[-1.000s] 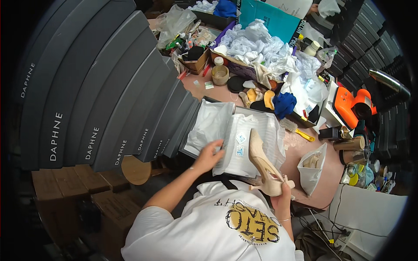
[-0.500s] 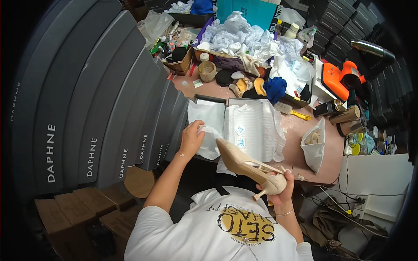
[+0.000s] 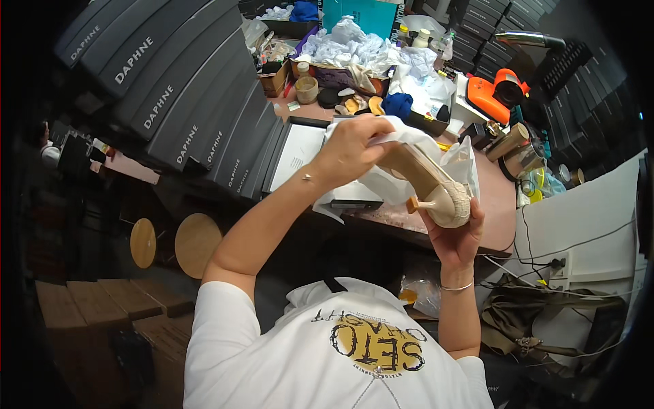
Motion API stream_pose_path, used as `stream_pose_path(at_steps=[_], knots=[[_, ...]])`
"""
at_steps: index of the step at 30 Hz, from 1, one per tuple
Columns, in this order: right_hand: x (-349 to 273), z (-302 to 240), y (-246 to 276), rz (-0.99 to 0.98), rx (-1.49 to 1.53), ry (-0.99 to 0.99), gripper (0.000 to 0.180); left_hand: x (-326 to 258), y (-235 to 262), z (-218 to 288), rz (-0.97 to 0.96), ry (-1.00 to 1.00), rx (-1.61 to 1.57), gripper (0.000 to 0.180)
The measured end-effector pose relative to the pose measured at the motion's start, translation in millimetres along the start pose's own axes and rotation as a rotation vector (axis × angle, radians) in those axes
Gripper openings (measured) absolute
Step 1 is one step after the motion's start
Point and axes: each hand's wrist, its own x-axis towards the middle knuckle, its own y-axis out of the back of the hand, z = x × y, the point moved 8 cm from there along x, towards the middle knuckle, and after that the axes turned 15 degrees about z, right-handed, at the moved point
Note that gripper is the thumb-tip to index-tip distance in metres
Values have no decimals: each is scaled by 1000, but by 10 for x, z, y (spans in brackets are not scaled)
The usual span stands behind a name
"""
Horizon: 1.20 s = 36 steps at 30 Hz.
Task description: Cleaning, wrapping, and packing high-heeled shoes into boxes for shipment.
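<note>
A beige high-heeled shoe [image 3: 441,198] is held tilted above the table's front edge, its heel toward me. My right hand [image 3: 458,235] cups the back of the shoe from below, fingers closed on it. At the toe end, my left hand [image 3: 357,146] is closed on a white wrapping sheet [image 3: 385,187], which hangs around the front of the shoe and hides the toe. Beneath and to the left lies a dark-rimmed shoebox part [image 3: 293,153] with a white inside. Behind the shoe's heel stands a white wrapped bundle [image 3: 466,163].
Stacked dark grey shoeboxes [image 3: 177,82] rise at the left. Crumpled white paper [image 3: 351,44] fills a box at the back of the table. An orange device [image 3: 487,95] and a beige cylinder [image 3: 511,140] stand at right. Cables [image 3: 545,262] hang by the table's right side.
My left hand has lifted the white sheet and brought it over the shoe's toe. My right hand has moved the shoe up and to the right. The view has shifted.
</note>
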Motion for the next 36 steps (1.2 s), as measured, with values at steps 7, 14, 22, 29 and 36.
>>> stream_pose_path(at_steps=[7, 14, 22, 29, 36], knots=[[-569, -259, 529, 146, 211, 234, 37, -337, -460, 825, -118, -340, 160, 16], [-1063, -274, 767, 127, 191, 207, 37, -421, -700, 197, -90, 391, -281, 15], [-1260, -51, 863, 169, 207, 126, 41, -546, -708, 690, 36, 61, -282, 17], [-1327, 49, 997, 141, 391, 21, 52, -773, -951, 859, -46, -148, -25, 14], [-1530, 155, 1408, 280, 521, -6, 52, -869, -1372, 513, -259, 272, -216, 20]])
